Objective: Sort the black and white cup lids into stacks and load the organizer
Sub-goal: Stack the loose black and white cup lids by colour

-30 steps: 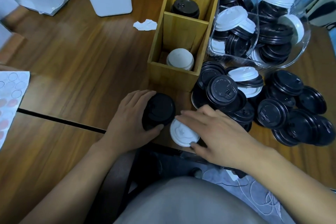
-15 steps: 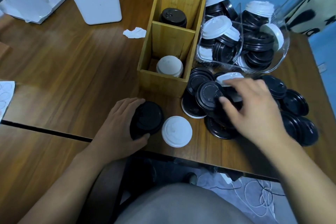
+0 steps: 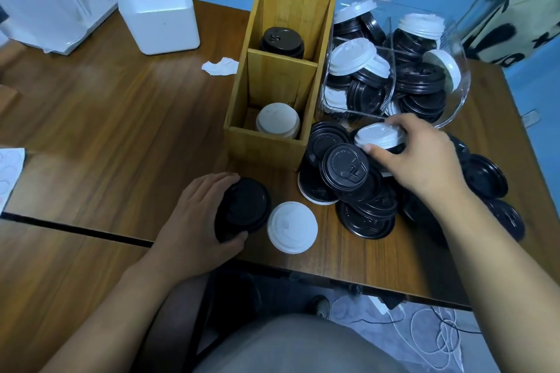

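The left hand (image 3: 194,218) curls round a black lid stack (image 3: 245,206); a loose white lid (image 3: 292,227) lies at its 3 o'clock. The wooden organizer (image 3: 266,148) holds a white stack (image 3: 277,121) in the nearest compartment and a black stack (image 3: 281,41) in the middle one. The right hand (image 3: 424,157) pinches a raised white lid (image 3: 378,135) atop the black pile (image 3: 345,169). At 12 o'clock from the pile, a clear bin (image 3: 463,91) holds mixed lids.

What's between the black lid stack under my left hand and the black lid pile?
A round white plastic lid, flat on the wooden table; head view.
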